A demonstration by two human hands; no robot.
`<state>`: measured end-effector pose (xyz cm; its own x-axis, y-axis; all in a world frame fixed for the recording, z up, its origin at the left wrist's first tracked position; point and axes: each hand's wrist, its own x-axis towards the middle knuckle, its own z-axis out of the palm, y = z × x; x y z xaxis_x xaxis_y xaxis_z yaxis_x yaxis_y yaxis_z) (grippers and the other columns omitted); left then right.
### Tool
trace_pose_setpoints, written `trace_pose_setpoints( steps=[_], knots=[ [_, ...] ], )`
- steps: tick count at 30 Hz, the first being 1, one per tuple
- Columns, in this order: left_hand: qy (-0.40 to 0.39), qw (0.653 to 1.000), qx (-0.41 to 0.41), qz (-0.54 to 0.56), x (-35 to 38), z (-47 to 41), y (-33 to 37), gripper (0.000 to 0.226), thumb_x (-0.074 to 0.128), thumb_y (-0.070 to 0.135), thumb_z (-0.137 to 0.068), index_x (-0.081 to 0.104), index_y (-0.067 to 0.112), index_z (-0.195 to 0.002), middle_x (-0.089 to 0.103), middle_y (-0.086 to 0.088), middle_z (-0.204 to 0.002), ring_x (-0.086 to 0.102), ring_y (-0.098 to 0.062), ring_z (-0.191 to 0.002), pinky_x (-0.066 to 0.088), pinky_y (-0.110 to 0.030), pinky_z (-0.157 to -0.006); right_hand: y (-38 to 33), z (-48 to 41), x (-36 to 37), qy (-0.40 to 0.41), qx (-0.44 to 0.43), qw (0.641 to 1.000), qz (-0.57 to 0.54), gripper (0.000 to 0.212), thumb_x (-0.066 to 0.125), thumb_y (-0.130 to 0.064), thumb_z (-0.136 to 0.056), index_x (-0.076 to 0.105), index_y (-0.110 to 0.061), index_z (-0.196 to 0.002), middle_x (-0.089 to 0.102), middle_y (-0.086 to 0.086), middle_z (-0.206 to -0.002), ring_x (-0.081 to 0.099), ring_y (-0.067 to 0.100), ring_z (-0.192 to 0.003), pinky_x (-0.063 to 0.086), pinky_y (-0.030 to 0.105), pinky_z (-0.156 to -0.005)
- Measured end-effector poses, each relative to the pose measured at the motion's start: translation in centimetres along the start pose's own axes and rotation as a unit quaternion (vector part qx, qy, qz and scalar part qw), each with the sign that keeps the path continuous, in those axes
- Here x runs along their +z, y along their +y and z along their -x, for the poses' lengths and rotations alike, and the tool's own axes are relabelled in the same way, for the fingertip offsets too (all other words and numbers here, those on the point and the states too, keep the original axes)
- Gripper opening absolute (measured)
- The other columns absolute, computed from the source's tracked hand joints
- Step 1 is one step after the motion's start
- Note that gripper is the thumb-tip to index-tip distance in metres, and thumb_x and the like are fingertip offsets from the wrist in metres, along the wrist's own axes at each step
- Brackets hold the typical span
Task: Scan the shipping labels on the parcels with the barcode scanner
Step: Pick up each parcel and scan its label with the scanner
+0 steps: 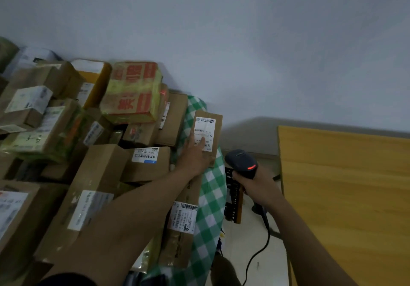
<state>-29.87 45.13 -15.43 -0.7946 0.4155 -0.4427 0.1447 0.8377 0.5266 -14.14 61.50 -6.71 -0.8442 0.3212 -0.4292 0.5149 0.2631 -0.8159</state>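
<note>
Dozens of cardboard parcels (99, 168) crowd the view from 7 to 11 o'clock. The left hand (195, 156) rests on a small parcel (216, 119) at the edge of the green checked cloth (210, 197), its fingers laid fairly straight over the lower left of the shipping label (205, 128). The right hand (257, 184) is wrapped around the barcode scanner (240, 162), at 4 o'clock from that label. A red aiming spot (163, 92) falls on the yellow-and-red taped box (133, 90), well off target. The scan likely needs the fingers drawn clear of the barcodes and the scanner swung towards 1 o'clock onto the label.
</note>
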Motion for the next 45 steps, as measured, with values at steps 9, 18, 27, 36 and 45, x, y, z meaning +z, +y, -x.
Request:
trace_pose_setpoints(
  steps=[9,18,27,36,45],
  knots=[
    [0.001,0.999,-0.032,-0.021,-0.5,-0.6,1.2,0.078,0.054,0.048,-0.103,0.012,0.027,-0.166,-0.019,0.001,-0.171,-0.009,-0.029,-0.159,0.012,-0.048,-0.127,-0.4,1.0,0.8,0.003,0.005,1.000,0.010,0.005,0.070,-0.023,-0.097,0.066,-0.022,-0.095,0.065,-0.004,-0.073,0.058,0.010,-0.066,0.049,0.038,-0.069],
    [0.151,0.979,-0.017,0.135,2.4,12.9,1.0,0.060,0.064,0.034,-0.098,0.040,0.029,-0.153,0.032,0.004,-0.160,0.032,-0.020,-0.148,0.032,-0.046,-0.123,0.5,5.7,2.4,-0.001,0.015,1.000,-0.013,0.004,0.070,-0.020,-0.098,0.068,-0.021,-0.094,0.065,-0.010,-0.069,0.061,0.008,-0.065,0.049,0.039,-0.071],
    [0.012,0.999,-0.022,-0.044,7.4,19.1,-3.1,0.090,0.059,0.021,-0.099,-0.003,0.034,-0.164,-0.016,0.006,-0.170,-0.013,-0.028,-0.158,0.003,-0.051,-0.129,2.5,12.4,4.4,0.005,0.048,0.999,-0.012,0.008,0.068,-0.023,-0.101,0.065,-0.022,-0.108,0.073,0.009,-0.094,0.065,0.014,-0.074,0.052,0.034,-0.072],
    [0.050,0.995,-0.018,0.079,8.1,20.3,-3.1,0.094,0.074,0.009,-0.089,0.024,0.042,-0.161,-0.012,0.010,-0.170,0.000,-0.025,-0.158,0.016,-0.051,-0.128,3.8,14.6,4.3,0.014,0.079,0.996,-0.047,0.013,0.068,-0.024,-0.100,0.064,-0.023,-0.112,0.074,0.008,-0.095,0.066,0.015,-0.066,0.053,0.028,-0.060],
    [0.017,0.921,-0.152,0.358,9.7,22.2,-4.3,0.094,0.091,0.006,-0.073,0.036,0.020,-0.147,0.058,0.009,-0.128,0.057,-0.018,-0.126,0.048,-0.032,-0.099,6.4,16.2,4.1,0.013,0.102,0.994,-0.037,0.006,0.068,-0.018,-0.099,0.064,-0.020,-0.103,0.076,0.013,-0.094,0.064,0.015,-0.066,0.053,0.030,-0.065]
  ],
)
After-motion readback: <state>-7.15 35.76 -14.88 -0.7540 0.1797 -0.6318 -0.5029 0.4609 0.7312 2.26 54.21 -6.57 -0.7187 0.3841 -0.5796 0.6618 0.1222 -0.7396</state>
